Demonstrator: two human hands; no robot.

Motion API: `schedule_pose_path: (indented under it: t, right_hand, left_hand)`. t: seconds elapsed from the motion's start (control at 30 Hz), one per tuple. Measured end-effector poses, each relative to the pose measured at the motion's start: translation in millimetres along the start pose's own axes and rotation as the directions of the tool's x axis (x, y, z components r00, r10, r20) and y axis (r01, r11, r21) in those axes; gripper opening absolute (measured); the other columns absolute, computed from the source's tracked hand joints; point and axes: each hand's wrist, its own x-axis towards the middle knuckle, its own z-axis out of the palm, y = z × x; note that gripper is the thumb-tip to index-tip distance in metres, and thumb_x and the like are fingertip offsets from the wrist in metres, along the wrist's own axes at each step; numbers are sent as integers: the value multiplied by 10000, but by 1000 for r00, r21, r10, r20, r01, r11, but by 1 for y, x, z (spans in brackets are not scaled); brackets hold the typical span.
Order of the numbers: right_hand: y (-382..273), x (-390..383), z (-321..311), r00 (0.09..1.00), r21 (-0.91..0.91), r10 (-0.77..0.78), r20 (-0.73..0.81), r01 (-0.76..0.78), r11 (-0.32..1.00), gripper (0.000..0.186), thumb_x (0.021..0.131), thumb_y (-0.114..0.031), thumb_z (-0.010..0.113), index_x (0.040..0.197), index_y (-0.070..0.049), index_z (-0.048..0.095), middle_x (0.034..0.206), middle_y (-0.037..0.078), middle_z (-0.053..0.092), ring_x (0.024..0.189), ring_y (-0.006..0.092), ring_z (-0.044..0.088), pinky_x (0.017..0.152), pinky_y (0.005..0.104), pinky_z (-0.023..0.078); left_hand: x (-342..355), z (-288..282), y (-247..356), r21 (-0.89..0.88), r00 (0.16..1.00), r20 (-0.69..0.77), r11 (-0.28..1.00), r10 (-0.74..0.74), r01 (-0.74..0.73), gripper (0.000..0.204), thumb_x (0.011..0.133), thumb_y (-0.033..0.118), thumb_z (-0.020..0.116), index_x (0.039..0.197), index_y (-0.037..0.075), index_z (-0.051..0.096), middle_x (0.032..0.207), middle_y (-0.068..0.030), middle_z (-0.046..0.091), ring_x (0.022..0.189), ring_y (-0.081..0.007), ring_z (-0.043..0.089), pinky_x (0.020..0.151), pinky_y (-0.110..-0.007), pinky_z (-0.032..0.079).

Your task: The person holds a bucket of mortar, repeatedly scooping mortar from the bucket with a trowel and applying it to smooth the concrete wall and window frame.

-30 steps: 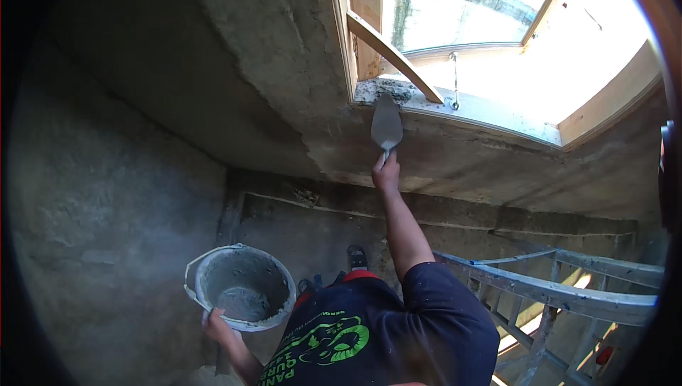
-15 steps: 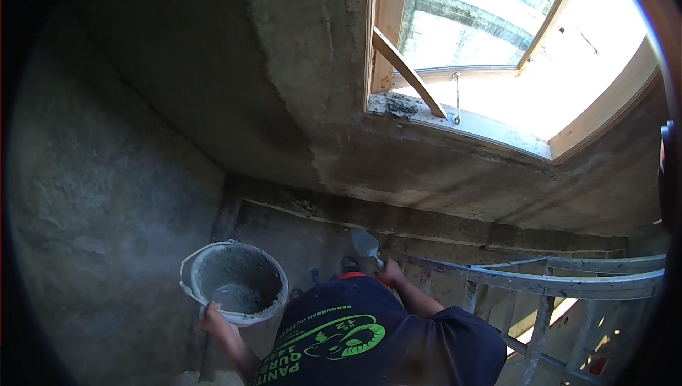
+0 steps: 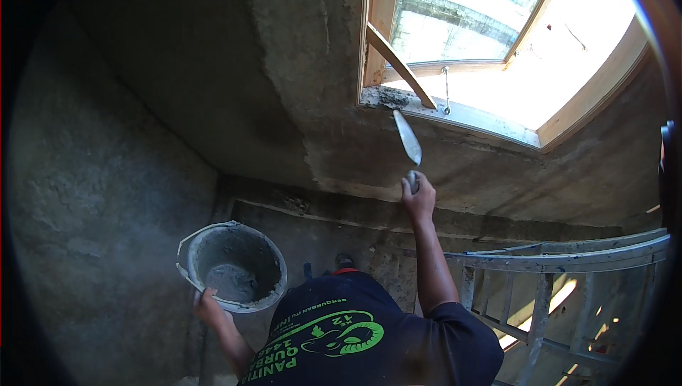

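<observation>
My right hand (image 3: 419,198) is raised and grips the handle of a pointed steel trowel (image 3: 407,137). The blade points up toward a patch of wet grey mortar (image 3: 387,96) on the lower left corner of the window sill, and its tip is just below that patch. My left hand (image 3: 208,306) holds a grey bucket (image 3: 186,244) by its near rim, low on the left. The bucket has grey mortar in the bottom. My dark printed shirt (image 3: 341,336) fills the lower middle.
A wooden window frame (image 3: 376,24) with a slanted brace opens onto bright daylight. Rough grey plastered walls (image 3: 106,173) surround it. A metal ladder or scaffold frame (image 3: 561,258) runs across the lower right, close beside my right arm.
My right hand dropped from the sill to chest height near the bucket, then rose again with the trowel toward the sill. The bucket stayed in my left hand.
</observation>
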Motion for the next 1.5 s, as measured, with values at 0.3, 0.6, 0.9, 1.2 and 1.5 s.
schedule_pose_path:
  t: [0.3, 0.6, 0.9, 1.2, 1.5]
  right_hand:
    - [11, 30, 14, 996, -461, 37, -84, -72, 884, 493, 891, -189, 668, 1364, -105, 560, 1122, 128, 581, 959, 366, 658, 761, 481, 550]
    - [15, 26, 117, 982, -341, 6, -191, -72, 937, 542, 922, -225, 644, 1422, -69, 502, 1184, 151, 560, 952, 376, 655, 748, 473, 556]
    - [-24, 12, 186, 990, -140, -47, -134, 28, 990, 502, 924, -170, 654, 1381, -11, 519, 1099, 167, 580, 929, 395, 644, 768, 469, 528]
    - [-39, -80, 172, 981, 259, -142, -131, 173, 950, 343, 926, -100, 656, 1233, 41, 595, 1033, 209, 648, 904, 365, 649, 786, 440, 506]
    - [26, -134, 146, 801, -16, 516, 305, -537, 843, 463, 922, -316, 686, 1228, -4, 536, 1102, 192, 660, 1017, 314, 653, 889, 410, 506]
  left_hand:
    - [11, -7, -8, -7, 998, 12, 998, -56, 57, 371, 664, -29, 549, 1006, -130, 651, 987, -158, 662, 903, -285, 625, 868, -370, 486]
    - [40, -24, -36, 84, 995, -31, 991, -98, 101, 416, 666, 6, 556, 1046, -137, 645, 1013, -163, 659, 918, -279, 622, 883, -369, 479]
    - [63, -39, -56, 54, 996, 11, 994, -91, 90, 422, 657, 20, 578, 1042, -135, 657, 995, -153, 666, 900, -271, 626, 871, -365, 484]
    - [74, -43, -60, 119, 989, -25, 982, -147, 149, 417, 650, 37, 597, 1023, -135, 663, 1002, -180, 679, 895, -290, 638, 865, -382, 497]
    - [90, -45, -78, 57, 991, 16, 990, -129, 128, 455, 653, 47, 593, 1066, -131, 663, 1024, -184, 677, 919, -297, 641, 876, -369, 495]
